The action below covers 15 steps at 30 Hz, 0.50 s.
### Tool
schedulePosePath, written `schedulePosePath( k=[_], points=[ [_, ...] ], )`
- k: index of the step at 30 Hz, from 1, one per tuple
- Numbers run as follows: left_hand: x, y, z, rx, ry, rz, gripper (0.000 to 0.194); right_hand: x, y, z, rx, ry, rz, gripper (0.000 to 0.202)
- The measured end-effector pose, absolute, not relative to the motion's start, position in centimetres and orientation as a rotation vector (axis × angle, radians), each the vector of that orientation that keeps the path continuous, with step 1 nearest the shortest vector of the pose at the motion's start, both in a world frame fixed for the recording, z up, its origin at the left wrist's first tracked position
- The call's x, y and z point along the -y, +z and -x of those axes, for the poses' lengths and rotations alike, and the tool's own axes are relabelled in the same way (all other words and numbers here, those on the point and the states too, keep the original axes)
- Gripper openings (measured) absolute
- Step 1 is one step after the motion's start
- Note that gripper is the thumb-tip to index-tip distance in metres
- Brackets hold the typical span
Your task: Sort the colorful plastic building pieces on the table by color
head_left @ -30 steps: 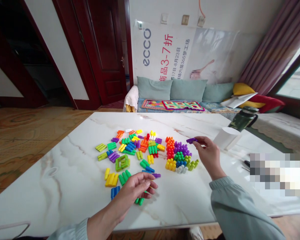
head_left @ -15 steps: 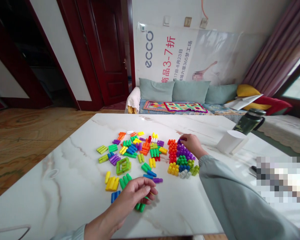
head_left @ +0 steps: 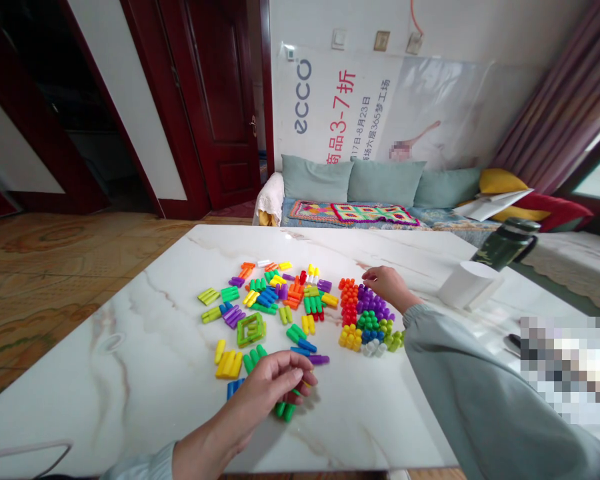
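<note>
My right hand (head_left: pixel 389 287) hovers at the far edge of the purple pieces (head_left: pixel 373 303), its fingers slightly apart with nothing seen between them. These bullet-shaped plastic blocks stand upright, grouped by colour. Red-orange ones (head_left: pixel 349 303) are to their left; green (head_left: pixel 368 321), yellow (head_left: pixel 350 338), blue (head_left: pixel 373 335), white (head_left: pixel 374 348) and lime (head_left: pixel 394 340) groups stand nearer. Over the near part of the table, my left hand (head_left: pixel 280 380) is loosely curled and open. Below its fingers lie green blocks (head_left: pixel 286 410), partly covered.
Many loose blocks lie on their sides on the white marbled table (head_left: pixel 155 373), around a lime square frame (head_left: pixel 251 330). To the right are a white paper roll (head_left: pixel 467 287) and a camouflage flask (head_left: pixel 507 243). A sofa (head_left: pixel 310 180) stands behind.
My right hand has let go of a purple block at the far edge of the purple group and drawn back slightly. The left hand has hardly moved. The view has shifted a little.
</note>
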<state>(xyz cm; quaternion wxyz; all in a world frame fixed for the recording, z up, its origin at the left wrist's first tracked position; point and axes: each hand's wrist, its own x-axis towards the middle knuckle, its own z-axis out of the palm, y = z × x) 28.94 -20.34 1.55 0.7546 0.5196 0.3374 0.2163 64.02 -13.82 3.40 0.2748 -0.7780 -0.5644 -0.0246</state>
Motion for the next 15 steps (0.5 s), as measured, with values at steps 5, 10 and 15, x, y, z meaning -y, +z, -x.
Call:
schedulePosePath(
  k=[5, 10, 15],
  points=[
    [20.0, 1.4, -29.0, -0.753, 0.486, -1.144, 0.032, 17.9, 4.6, -58.8, 1.404, -0.137, 1.908, 0.026],
    [19.1, 1.0, -29.0, -0.789, 0.564, -1.254, 0.025, 24.0, 2.1, -49.5, 1.504, 0.317, 1.599, 0.022],
    [17.9, 1.2, -28.4, -0.797, 0.705, -1.712, 0.016, 26.4, -0.2, -45.1, 1.727, 0.544, 1.625, 0.019]
  ],
)
